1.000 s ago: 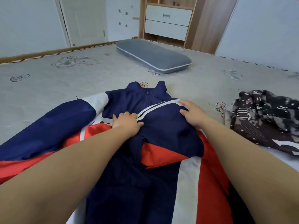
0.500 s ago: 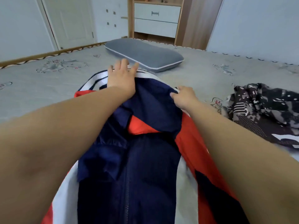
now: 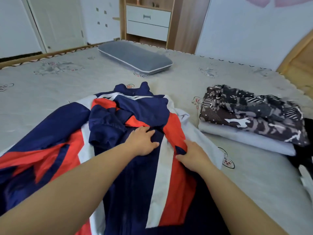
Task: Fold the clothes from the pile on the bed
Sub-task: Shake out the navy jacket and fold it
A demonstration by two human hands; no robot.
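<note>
A navy, red and white track jacket (image 3: 144, 109) lies spread on the bed (image 3: 84, 85), collar pointing away from me, one sleeve stretched out to the left. Its right sleeve is folded across the chest. My left hand (image 3: 144, 141) lies flat on the jacket's middle, fingers straight, pressing the cloth down. My right hand (image 3: 191, 155) rests at the jacket's right side, thumb and fingers pinching the edge of the folded red and navy sleeve cuff.
A stack of folded clothes (image 3: 250, 119), dark patterned on top of white, sits on the bed to the right. A dark garment (image 3: 306, 150) lies at the right edge. A grey pillow (image 3: 135, 58) lies farther back. A wooden drawer unit (image 3: 149, 22) stands behind the bed.
My left hand came back from the collar to the jacket's middle. My right hand slid down from the shoulder to the sleeve cuff. The right sleeve now lies folded over the chest.
</note>
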